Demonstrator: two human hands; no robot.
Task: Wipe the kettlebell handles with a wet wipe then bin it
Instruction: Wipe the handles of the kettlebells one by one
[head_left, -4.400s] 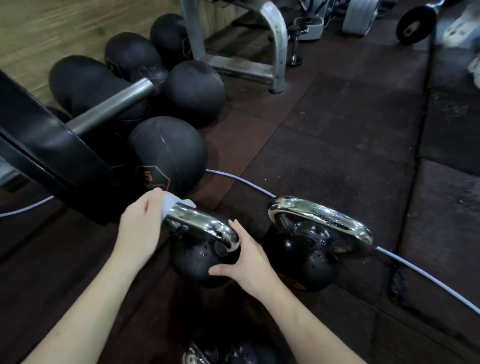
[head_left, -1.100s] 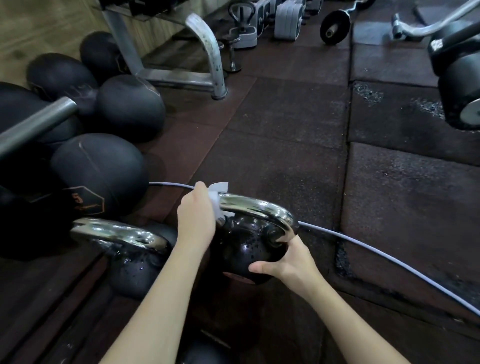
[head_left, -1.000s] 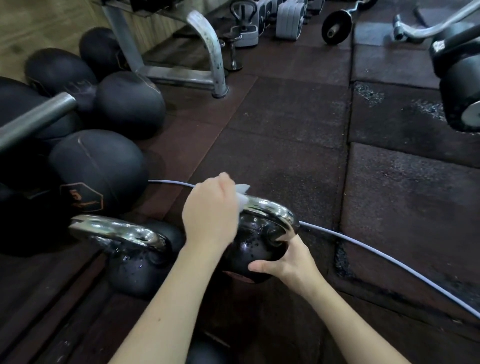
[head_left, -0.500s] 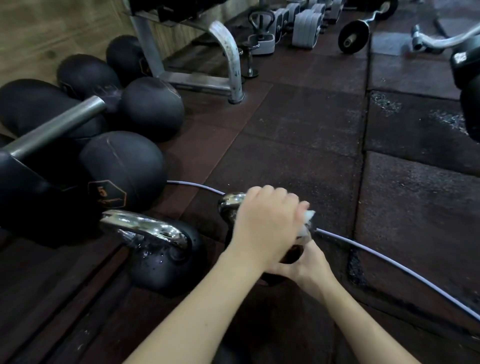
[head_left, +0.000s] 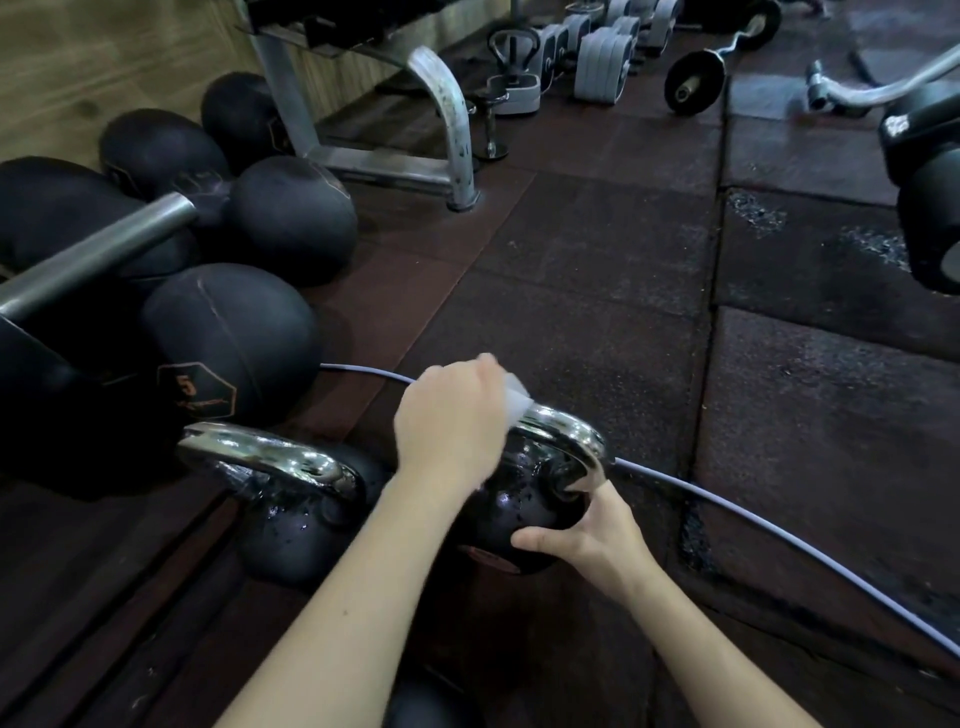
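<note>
Left hand (head_left: 449, 423) grips the wet wipe (head_left: 517, 400), fingers curled over it and round the near-left end of the chrome handle (head_left: 563, 434) of the right kettlebell (head_left: 524, 512). Only a small white fold of wipe shows past the knuckles, pressed onto the chrome. Right hand (head_left: 589, 530) holds that kettlebell's black body from the right, thumb hooked under, fingers spread against the side, one tip touching the handle's right root.

Key relation: the handle's long axis runs left to right and slightly toward the camera, so the uncleaned stretch lies to the right of the left hand's grip, toward the right hand. Left hand is the nearer one for the stroke; the right only steadies.

Taking the right kettlebell as landmark: second kettlebell (head_left: 291, 499) just left of it, bodies near or touching, cannot tell; its handle (head_left: 265, 457) bare. Grey cable (head_left: 727, 512) passes behind the landmark. Medicine balls (head_left: 228, 345) lie further left.

Count: two kettlebells fully seen, two chrome handles, one wipe. A dark round shape at the bottom edge may be a third. No bin in view.
</note>
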